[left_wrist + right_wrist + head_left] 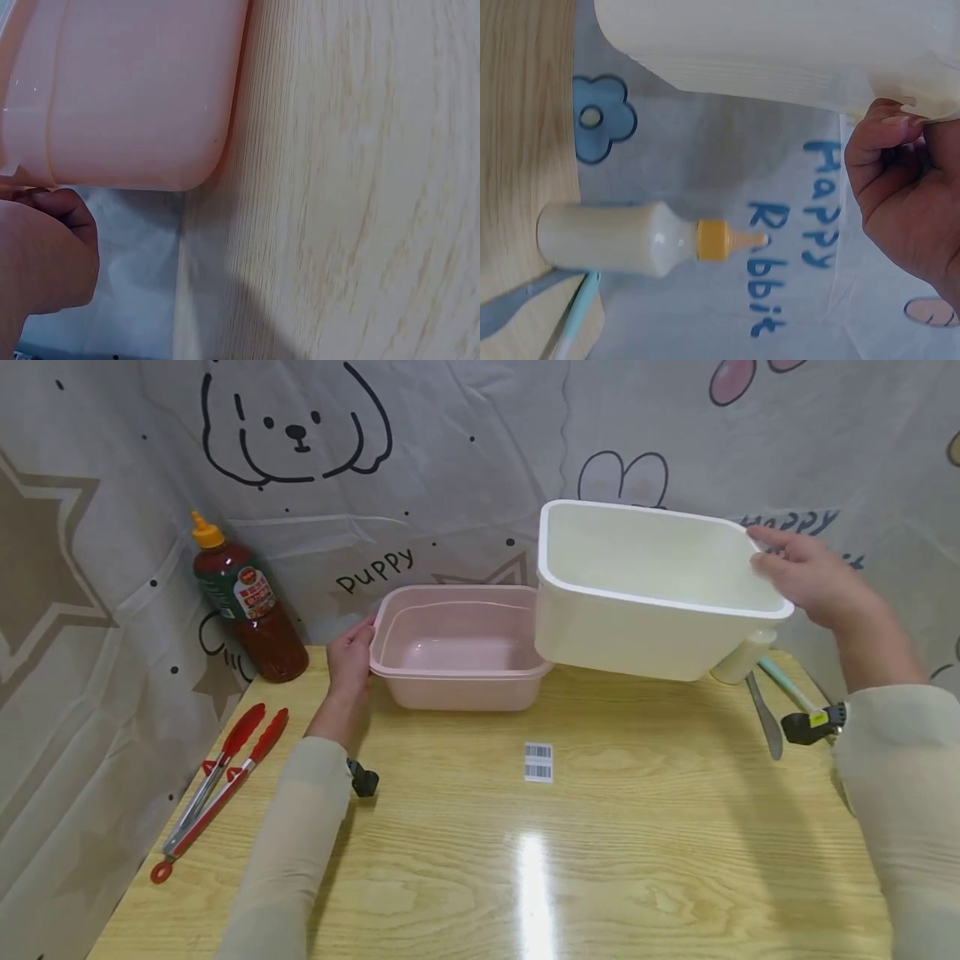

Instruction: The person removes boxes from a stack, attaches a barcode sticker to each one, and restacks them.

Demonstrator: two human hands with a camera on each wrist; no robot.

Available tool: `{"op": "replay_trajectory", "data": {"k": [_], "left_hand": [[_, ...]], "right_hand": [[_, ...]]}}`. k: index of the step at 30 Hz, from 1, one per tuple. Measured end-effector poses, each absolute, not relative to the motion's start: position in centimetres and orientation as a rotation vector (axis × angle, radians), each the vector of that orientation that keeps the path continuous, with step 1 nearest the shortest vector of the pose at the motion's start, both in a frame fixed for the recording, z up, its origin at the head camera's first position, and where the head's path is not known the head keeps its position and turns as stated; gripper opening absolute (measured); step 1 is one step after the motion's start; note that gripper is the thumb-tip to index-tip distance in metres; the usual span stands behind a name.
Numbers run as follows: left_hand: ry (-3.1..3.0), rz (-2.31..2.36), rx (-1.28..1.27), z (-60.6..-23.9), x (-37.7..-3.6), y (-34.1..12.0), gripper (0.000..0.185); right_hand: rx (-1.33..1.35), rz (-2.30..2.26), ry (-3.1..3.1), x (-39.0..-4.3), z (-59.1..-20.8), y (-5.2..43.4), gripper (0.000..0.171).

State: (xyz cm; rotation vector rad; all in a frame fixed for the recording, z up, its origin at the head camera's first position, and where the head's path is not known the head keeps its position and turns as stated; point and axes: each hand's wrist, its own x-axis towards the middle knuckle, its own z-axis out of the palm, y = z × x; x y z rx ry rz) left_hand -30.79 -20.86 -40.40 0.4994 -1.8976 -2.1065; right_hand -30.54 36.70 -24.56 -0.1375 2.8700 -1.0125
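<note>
You've got the white tub [645, 602] up off the surface [600, 843], tilted so its open mouth faces you. Your right hand [813, 581] grips its far right rim, the fingers [874, 146] curled over the edge and pinching it, as the right wrist view shows plainly. The tub hangs in the air, its lower left corner just over the right rim of the pink tub [457, 647].

That pink tub sits flat on the surface, just left of the white one and lower. Your left hand [351, 658] is on its left wall, thumb up at the rim; in the left wrist view the fingers [71, 214] are curled in under the rim's edge, holding it.

Right under the white tub's right end stands a cream squeeze bottle [622, 238] with a yellow nozzle, mostly hidden from the head view. Just beside that bottle lie a grey knife [765, 717] and a pale teal-handled utensil [783, 685].

In front of the white tub, out on the bare wood, there's a small barcode sticker [537, 762]. Well to the left of the white tub, beyond the pink one, a dark sauce bottle [247, 606] with an orange cap stands against the printed cloth backdrop [450, 460]. Nearer you on that same side lie red-tipped tongs [221, 781].
</note>
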Motion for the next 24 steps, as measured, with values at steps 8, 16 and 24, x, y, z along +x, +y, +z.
{"op": "replay_trajectory", "data": {"k": [8,16,24], "left_hand": [[-1.943,-2.062,0.524,-40.4,-30.7,-21.6,0.034],[-1.944,-2.065,0.506,-40.5,-30.7,-22.0,0.035],[-1.963,-2.058,0.499,-40.5,-30.6,-22.1,0.035]], "right_hand": [[-0.139,-1.025,2.886,-30.1,-25.0,39.0,0.068],[-0.113,-0.984,2.865,-30.1,-25.9,39.4,0.069],[-0.103,-0.940,2.834,-30.2,-28.2,38.9,0.070]]}}
